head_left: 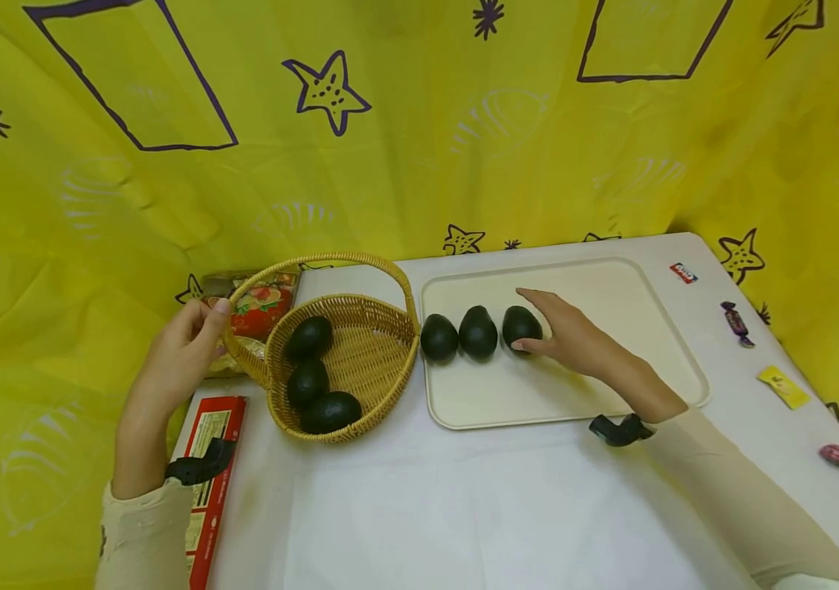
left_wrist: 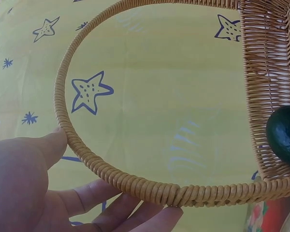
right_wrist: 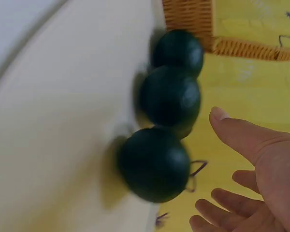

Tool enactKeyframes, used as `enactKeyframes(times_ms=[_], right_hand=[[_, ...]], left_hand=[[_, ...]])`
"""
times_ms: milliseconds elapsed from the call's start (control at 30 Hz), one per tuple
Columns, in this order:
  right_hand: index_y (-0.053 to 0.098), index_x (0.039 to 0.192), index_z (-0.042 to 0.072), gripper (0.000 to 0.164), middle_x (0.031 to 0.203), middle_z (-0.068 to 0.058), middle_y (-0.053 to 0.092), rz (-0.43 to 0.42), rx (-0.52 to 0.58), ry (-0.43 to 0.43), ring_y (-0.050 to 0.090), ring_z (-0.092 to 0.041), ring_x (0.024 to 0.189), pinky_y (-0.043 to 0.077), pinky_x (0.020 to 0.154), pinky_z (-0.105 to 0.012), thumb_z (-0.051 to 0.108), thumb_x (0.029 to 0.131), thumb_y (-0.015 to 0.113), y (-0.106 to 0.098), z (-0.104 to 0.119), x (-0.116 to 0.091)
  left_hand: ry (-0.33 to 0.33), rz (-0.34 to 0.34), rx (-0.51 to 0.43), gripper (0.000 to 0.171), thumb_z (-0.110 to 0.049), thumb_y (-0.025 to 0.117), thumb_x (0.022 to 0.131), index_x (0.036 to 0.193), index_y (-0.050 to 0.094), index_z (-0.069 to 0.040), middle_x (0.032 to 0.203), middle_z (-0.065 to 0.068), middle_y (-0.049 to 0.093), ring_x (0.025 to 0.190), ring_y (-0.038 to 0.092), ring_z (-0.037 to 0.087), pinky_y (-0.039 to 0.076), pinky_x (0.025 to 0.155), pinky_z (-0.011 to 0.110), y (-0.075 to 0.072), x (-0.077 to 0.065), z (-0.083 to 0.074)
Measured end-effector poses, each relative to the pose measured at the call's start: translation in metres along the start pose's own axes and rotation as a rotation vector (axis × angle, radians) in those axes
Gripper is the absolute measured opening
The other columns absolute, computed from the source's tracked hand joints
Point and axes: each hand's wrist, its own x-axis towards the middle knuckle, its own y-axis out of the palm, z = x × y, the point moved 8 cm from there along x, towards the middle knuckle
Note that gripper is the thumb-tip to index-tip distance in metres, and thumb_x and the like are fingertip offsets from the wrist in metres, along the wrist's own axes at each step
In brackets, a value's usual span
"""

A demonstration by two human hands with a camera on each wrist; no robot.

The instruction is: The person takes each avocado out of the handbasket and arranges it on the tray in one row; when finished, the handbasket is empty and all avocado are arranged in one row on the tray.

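My left hand (head_left: pixel 178 360) holds the arched handle (left_wrist: pixel 135 187) of a wicker basket (head_left: pixel 371 369) at its left side, thumb and fingertips against the woven cane. Inside the basket, three dark green avocados (head_left: pixel 307 383) lie along its left side. Three more stand in a row on the left half of a cream tray (head_left: pixel 478 406). Over the rightmost avocado (head_left: pixel 521 326) of that row hovers my right hand (head_left: pixel 574 336), thumb and fingers spread apart. The right wrist view shows a gap between this hand and the avocado (right_wrist: pixel 154 164).
Packaged food in a red bag (head_left: pixel 256 310) lies behind the basket's left side. A long red box (head_left: pixel 216 483) lies by my left forearm. Along the table's right side are small wrapped sweets (head_left: pixel 737 324), a yellow packet (head_left: pixel 783 387) and a lollipop (head_left: pixel 836 456). A yellow patterned curtain hangs behind.
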Motion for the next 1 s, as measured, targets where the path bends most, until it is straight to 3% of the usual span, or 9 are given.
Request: enactKeyframes(times_ms=[133, 300, 433, 500, 700, 1000], right_hand=[[0.042, 0.159, 0.001, 0.077, 0.159, -0.023, 0.046, 0.024, -0.007, -0.069, 0.043, -0.043, 0.147, 0.036, 0.121, -0.061, 0.03, 0.098, 0.079, -0.001, 0.034, 0.006], [0.06, 0.145, 0.0, 0.056, 0.139, -0.018, 0.065, 0.121, 0.025, -0.161, 0.062, -0.037, 0.125, 0.052, 0.106, -0.055, 0.028, 0.099, 0.078, 0.013, 0.075, 0.015], [0.063, 0.142, 0.003, 0.05, 0.14, -0.015, 0.066, 0.205, 0.01, -0.227, 0.063, -0.033, 0.127, 0.053, 0.107, -0.053, 0.027, 0.101, 0.075, 0.03, 0.104, 0.026], [0.063, 0.143, 0.004, 0.049, 0.142, -0.013, 0.065, 0.248, -0.013, -0.255, 0.061, -0.031, 0.131, 0.051, 0.11, -0.05, 0.029, 0.102, 0.074, 0.04, 0.119, 0.032], [0.062, 0.145, 0.005, 0.049, 0.144, -0.011, 0.064, 0.341, -0.069, -0.347, 0.06, -0.027, 0.134, 0.051, 0.113, -0.043, 0.027, 0.103, 0.072, 0.07, 0.156, 0.054], [0.06, 0.146, 0.003, 0.047, 0.146, -0.014, 0.064, 0.465, -0.105, -0.384, 0.061, -0.03, 0.134, 0.05, 0.114, -0.041, 0.019, 0.103, 0.072, 0.117, 0.189, 0.083]], left_hand=[[0.002, 0.004, -0.004, 0.049, -0.045, 0.036, 0.115, 0.107, 0.048, 0.002, 0.096, 0.011, 0.046, 0.097, 0.058, 0.014, 0.062, 0.092, 0.031, 0.0, 0.0, 0.001], [0.008, 0.005, -0.014, 0.049, -0.045, 0.035, 0.115, 0.106, 0.047, 0.002, 0.096, 0.012, 0.045, 0.101, 0.057, 0.014, 0.062, 0.093, 0.031, 0.0, 0.001, 0.0], [0.006, 0.002, -0.019, 0.049, -0.045, 0.036, 0.115, 0.107, 0.047, 0.002, 0.097, 0.012, 0.046, 0.102, 0.057, 0.014, 0.061, 0.096, 0.042, 0.0, 0.001, 0.0], [0.0, 0.0, -0.022, 0.049, -0.045, 0.037, 0.114, 0.107, 0.048, 0.002, 0.097, 0.012, 0.046, 0.103, 0.057, 0.015, 0.061, 0.096, 0.039, 0.0, 0.002, 0.001], [-0.007, 0.001, -0.037, 0.05, -0.046, 0.038, 0.114, 0.107, 0.047, 0.003, 0.1, 0.014, 0.047, 0.105, 0.057, 0.019, 0.056, 0.083, 0.011, 0.0, 0.002, 0.0], [-0.002, 0.0, -0.028, 0.05, -0.046, 0.037, 0.114, 0.108, 0.049, 0.003, 0.101, 0.015, 0.048, 0.102, 0.057, 0.015, 0.055, 0.082, 0.01, -0.001, 0.001, -0.002]])
